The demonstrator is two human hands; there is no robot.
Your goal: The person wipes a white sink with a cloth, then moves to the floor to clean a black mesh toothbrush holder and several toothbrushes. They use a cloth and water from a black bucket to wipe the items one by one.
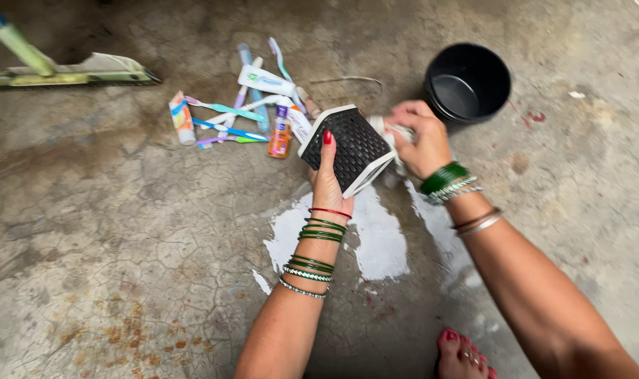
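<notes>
L hand (328, 184) fingers grip tilted black basket (349, 147); R hand (416, 138) fingers clutch cloth (386, 128); black pot (467, 83) holds water.

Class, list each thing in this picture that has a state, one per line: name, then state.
Black basket: tilted, held off the floor.
Left hand: gripping the basket.
Right hand: closed on a white cloth against the basket.
Black bucket: upright, open.
Toothbrushes: lying flat.
Floor: wet patch under the basket.
</notes>
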